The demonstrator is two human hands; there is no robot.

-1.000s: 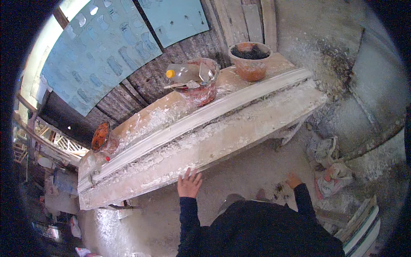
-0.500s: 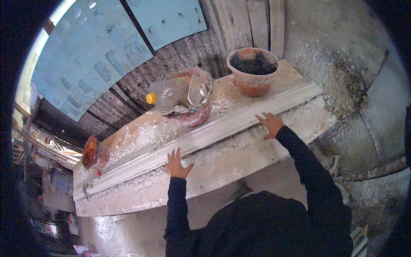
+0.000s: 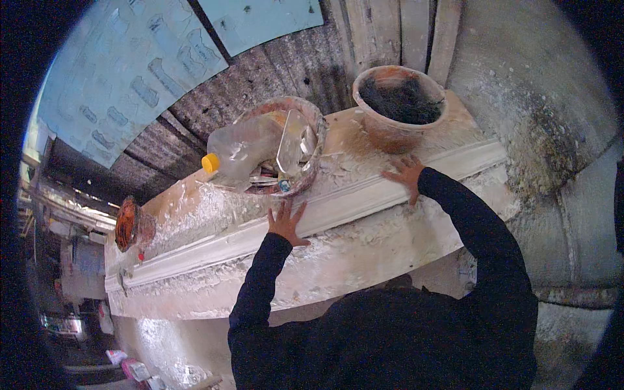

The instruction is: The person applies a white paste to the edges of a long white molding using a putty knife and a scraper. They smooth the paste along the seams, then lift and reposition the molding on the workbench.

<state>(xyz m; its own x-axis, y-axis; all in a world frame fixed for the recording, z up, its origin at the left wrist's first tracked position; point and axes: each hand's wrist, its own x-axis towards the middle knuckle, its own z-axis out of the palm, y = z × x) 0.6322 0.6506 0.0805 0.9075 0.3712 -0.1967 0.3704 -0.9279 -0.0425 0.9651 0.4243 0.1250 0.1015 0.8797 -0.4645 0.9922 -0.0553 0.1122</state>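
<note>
A long white plaster moulding [image 3: 351, 195] with ridged lines runs slantwise along a plaster-smeared board [image 3: 260, 290]. My left hand [image 3: 285, 224] rests on its near side around the middle, fingers spread and pointing away from me. Farther right, my right hand [image 3: 407, 175] lies against the moulding with its fingers stretched out across it. Neither hand grips anything. Just beyond my left hand stands a reddish plaster-caked basin [image 3: 318, 153], holding a clear plastic bottle [image 3: 240, 148] with a yellow cap and a clear plastic container [image 3: 292, 146].
Behind my right hand is a terracotta-coloured bucket [image 3: 390, 133] with dark fibrous stuff in it. An orange-brown round container [image 3: 127, 224] lies tipped at the board's left end. Corrugated sheeting [image 3: 273, 75] and a blue panel [image 3: 130, 71] close off the back.
Both hands have shifted farther onto the moulding, the left one forward and to the right. My upper body leans nearer, and the whole view has moved slightly.
</note>
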